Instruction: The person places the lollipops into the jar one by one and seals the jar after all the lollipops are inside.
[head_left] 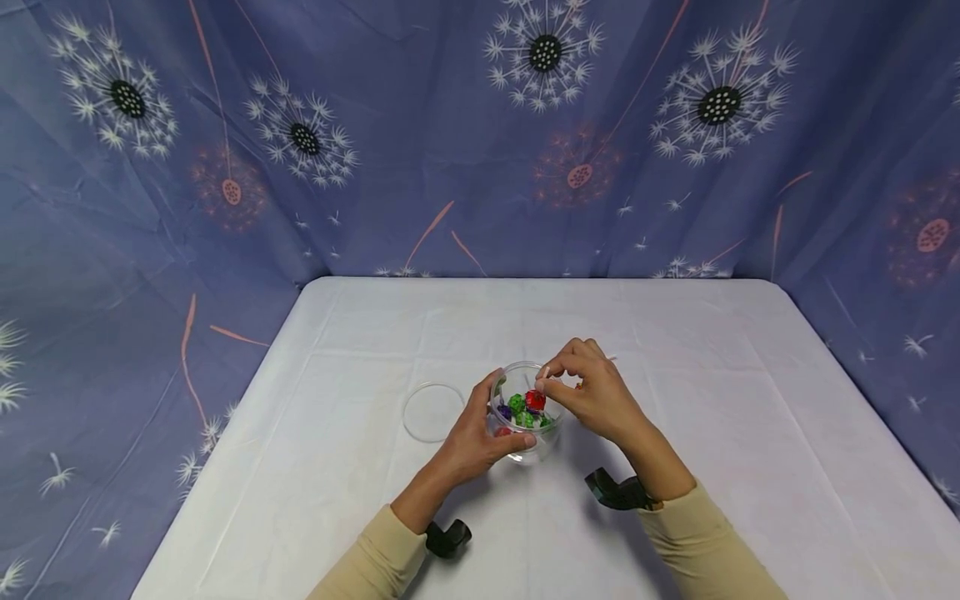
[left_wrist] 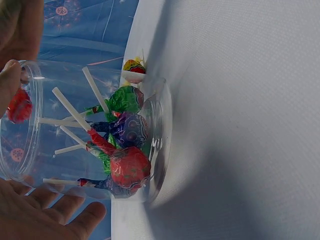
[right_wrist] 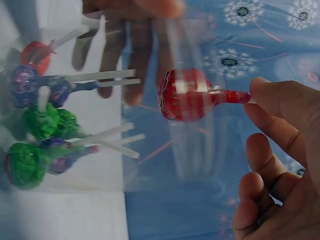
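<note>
A clear plastic jar point(left_wrist: 65, 75) stands on the white table, gripped round its side by my left hand point(head_left: 468, 437). Inside it lie several wrapped lollipops: a red one point(left_wrist: 131, 167), a purple one point(left_wrist: 131, 129), a green one point(left_wrist: 126, 99) and others, their white sticks pointing up. My right hand point(head_left: 596, 392) pinches another red lollipop point(right_wrist: 185, 95) where its wrapper meets the stick, head down at the jar's mouth. In the right wrist view the jar wall blurs its outline.
A clear round lid point(head_left: 433, 412) lies on the table left of the jar. Beyond the jar, a yellow and red lollipop point(left_wrist: 134, 67) rests on the table, mostly hidden by my right hand in the head view. A blue patterned curtain point(head_left: 420, 150) hangs behind the table.
</note>
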